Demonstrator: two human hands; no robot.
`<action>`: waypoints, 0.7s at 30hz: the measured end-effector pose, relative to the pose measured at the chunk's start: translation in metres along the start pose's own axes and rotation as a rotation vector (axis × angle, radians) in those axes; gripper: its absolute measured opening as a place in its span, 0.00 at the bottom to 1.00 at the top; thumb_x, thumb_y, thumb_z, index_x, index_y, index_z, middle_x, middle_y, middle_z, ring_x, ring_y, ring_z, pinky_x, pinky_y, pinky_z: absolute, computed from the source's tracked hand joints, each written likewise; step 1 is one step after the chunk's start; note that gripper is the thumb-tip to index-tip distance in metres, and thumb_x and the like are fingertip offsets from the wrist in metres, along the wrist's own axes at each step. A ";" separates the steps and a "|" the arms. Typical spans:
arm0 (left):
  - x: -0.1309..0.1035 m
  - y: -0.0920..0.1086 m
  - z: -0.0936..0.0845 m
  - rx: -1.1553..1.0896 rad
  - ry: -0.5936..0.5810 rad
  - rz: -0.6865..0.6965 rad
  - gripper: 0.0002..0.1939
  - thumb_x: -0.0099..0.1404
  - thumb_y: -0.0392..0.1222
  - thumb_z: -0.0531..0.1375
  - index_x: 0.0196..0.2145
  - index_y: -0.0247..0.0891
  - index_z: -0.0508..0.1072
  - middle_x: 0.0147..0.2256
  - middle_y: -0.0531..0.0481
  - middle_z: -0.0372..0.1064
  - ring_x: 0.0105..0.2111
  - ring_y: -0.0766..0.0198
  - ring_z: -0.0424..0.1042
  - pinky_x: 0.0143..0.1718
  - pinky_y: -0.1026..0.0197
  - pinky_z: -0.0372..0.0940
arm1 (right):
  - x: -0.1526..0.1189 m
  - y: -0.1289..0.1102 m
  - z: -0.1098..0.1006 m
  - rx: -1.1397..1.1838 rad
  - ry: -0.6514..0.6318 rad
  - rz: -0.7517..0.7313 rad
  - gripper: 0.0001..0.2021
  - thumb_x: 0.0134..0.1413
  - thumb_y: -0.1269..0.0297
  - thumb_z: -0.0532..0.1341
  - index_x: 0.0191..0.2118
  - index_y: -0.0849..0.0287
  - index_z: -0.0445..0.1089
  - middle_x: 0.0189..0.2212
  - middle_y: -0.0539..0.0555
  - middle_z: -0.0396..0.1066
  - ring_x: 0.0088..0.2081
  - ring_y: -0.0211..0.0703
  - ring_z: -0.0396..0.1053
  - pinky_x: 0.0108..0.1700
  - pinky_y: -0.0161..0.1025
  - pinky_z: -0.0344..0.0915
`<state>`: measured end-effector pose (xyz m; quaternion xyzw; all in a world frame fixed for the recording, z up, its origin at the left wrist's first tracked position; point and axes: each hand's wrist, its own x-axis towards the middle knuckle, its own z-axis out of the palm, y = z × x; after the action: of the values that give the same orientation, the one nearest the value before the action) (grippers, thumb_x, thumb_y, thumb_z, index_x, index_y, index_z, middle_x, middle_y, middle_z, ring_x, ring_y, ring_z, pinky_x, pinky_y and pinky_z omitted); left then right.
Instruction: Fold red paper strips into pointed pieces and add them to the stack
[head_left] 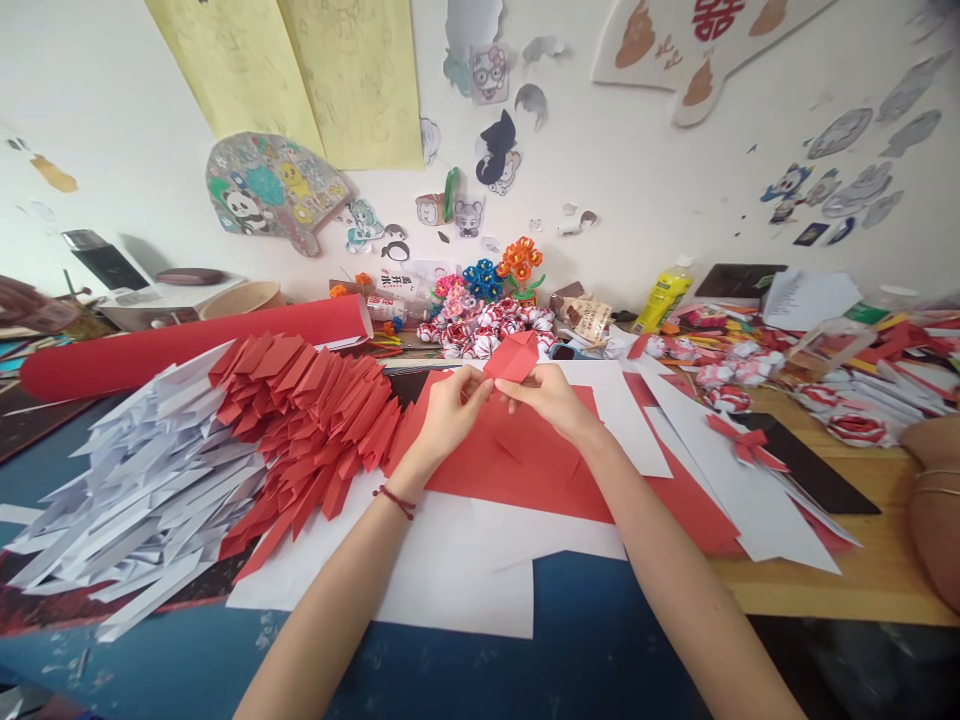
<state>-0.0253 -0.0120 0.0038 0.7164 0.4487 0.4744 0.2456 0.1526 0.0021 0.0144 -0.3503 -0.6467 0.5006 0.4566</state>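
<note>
Between both hands is a small piece of folded red paper (513, 357), lifted above the table. My left hand (455, 405) pinches its lower left edge between thumb and fingers. Its right edge is gripped by my right hand (551, 398), thumb on the near side. Under the hands lies a large red paper sheet (517, 465), on top of white sheets (457, 590). To the left sits a heap of folded red paper pieces (315, 410), beside a heap of folded white paper pieces (150, 480).
A red paper roll (195, 345) lies behind the heaps. Red-and-white paper flowers (487, 328) and a yellow bottle (664, 295) stand along the wall. White and red sheets (750, 500) and a red bow (748, 440) are at right. A person's arm (937, 500) shows at the right edge.
</note>
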 end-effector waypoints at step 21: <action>0.008 -0.008 0.001 0.056 -0.100 -0.147 0.08 0.62 0.46 0.60 0.33 0.39 0.71 0.29 0.53 0.72 0.28 0.66 0.68 0.32 0.64 0.60 | 0.014 0.020 -0.028 0.013 0.389 0.121 0.22 0.42 0.46 0.69 0.35 0.60 0.73 0.26 0.53 0.73 0.24 0.43 0.69 0.30 0.40 0.67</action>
<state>-0.0268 -0.0008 0.0008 0.7110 0.5001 0.4062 0.2817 0.1740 0.0287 0.0006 -0.4757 -0.5208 0.4541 0.5443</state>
